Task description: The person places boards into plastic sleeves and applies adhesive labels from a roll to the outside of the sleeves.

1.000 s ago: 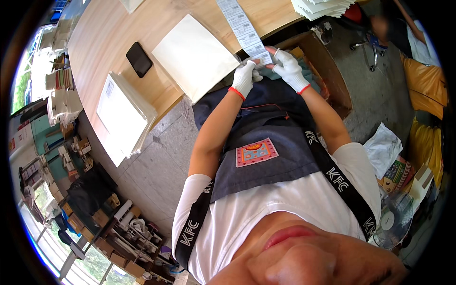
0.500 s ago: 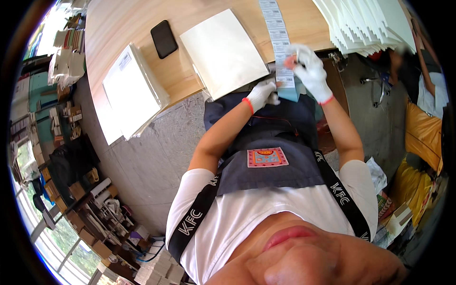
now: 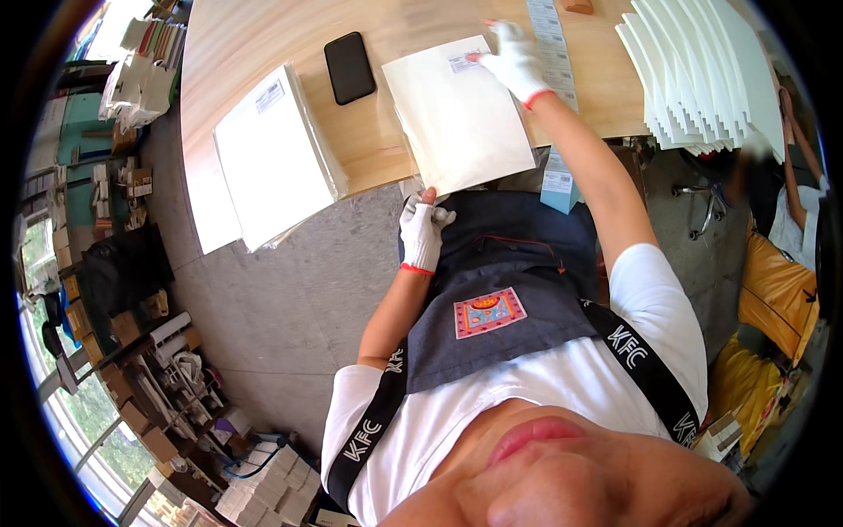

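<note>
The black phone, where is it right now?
In the head view the black phone lies flat on the wooden table, between the white stack at left and the white envelope.

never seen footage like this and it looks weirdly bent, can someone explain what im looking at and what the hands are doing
There is no machine here. A person wears a wide fisheye camera on the head, looking down, which is why straight edges curve and the person's own chest and apron fill the bottom.

Both hands wear white gloves. The right hand reaches out over the wooden table and presses a small label at the top corner of a flat white envelope. The left hand pinches that envelope's near edge, where it hangs over the table's edge.

Also on the table: a black phone, a stack of white envelopes on the left, a fanned pile of white envelopes on the right, and a long strip of labels that hangs off the table edge.
</note>
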Tool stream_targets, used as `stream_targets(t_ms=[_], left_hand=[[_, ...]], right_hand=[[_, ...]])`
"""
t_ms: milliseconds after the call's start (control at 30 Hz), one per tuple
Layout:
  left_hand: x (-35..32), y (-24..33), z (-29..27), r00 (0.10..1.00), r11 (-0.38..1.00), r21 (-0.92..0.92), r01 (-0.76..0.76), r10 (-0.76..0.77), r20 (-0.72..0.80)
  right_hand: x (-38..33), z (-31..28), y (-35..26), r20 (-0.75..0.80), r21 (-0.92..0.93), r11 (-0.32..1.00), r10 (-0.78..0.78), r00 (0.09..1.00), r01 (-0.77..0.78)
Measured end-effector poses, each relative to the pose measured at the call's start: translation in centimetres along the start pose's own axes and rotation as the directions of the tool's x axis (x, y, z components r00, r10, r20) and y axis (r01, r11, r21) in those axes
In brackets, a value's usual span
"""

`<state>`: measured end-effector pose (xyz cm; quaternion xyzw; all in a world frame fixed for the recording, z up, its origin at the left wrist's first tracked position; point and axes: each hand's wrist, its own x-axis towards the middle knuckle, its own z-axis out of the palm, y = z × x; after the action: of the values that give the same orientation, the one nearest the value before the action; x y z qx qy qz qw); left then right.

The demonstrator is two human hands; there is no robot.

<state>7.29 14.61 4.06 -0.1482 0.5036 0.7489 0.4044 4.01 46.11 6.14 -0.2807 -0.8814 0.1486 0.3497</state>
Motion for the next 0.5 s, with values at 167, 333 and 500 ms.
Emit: stream_targets(t_ms=[167, 333, 500], left_hand=[[-1.8, 2.9, 1.1, 0.978, 0.965, 0.159, -0.207, 0.200, 0.061], [-3.9, 7.5, 1.7, 0.910, 0.881, 0.268, -0.390, 0.324, 0.258], [-6.2, 13.1, -5.3, 0.653, 0.513, 0.460, -0.725, 0.724, 0.223]], right_hand=[[-5.2, -12.2, -0.6, 0.569, -0.114, 0.957, 0.282, 0.773, -0.266], [-13.4, -12.1, -0.5, 0.904, 0.312, 0.353, 0.176, 0.390, -0.882], [-11.9, -6.4, -8.8, 0.858, 0.506, 0.101, 0.046, 0.512, -0.857]])
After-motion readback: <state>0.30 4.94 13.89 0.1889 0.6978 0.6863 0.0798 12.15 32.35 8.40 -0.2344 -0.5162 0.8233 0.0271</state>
